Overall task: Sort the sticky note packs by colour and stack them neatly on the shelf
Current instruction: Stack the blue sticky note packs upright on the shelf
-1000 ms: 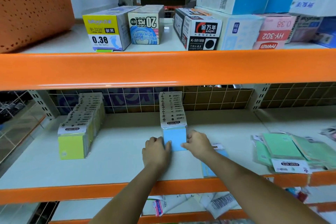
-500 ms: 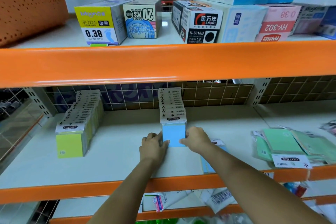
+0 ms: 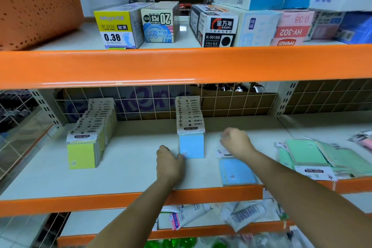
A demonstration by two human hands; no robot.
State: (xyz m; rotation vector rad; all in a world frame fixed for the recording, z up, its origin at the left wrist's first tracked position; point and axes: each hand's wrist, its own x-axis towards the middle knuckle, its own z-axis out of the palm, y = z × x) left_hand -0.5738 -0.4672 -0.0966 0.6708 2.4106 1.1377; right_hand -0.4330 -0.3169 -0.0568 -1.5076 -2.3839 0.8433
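the left hand (image 3: 170, 164) is laid on the shelf (image 3: 130, 175) with its fingers resting against the lower left edge of the blue row of sticky note packs (image 3: 190, 127); whether the fingers are curled cannot be told, as only the back of the hand is seen. the right hand (image 3: 235, 142) is held just right of that row, apart from it, loosely curled with nothing gripped. below its wrist a few loose blue packs (image 3: 237, 173) are lain flat, close to the orange front edge (image 3: 120, 201) of the shelf. bare shelf is found left of the left hand, as far as the yellow-green row of packs (image 3: 90, 139), and more is found beyond the right hand towards the wire grid (image 3: 231, 104) at the back. well right of the right hand a loose heap of green packs (image 3: 322, 157) is spread, partly overhanging the front edge.

the rear packs of both rows are hidden behind the front ones, only their white header cards being shown. the far right of the shelf is blurred and cut off. the print on the cards is too small to be read beyond "sticky note".

the packs are square paper blocks in glossy clear wrap. the shelf board is smooth and pale. on the upper shelf cardboard boxes (image 3: 161, 24) and a perforated orange plastic basket (image 3: 38, 4) are seen.
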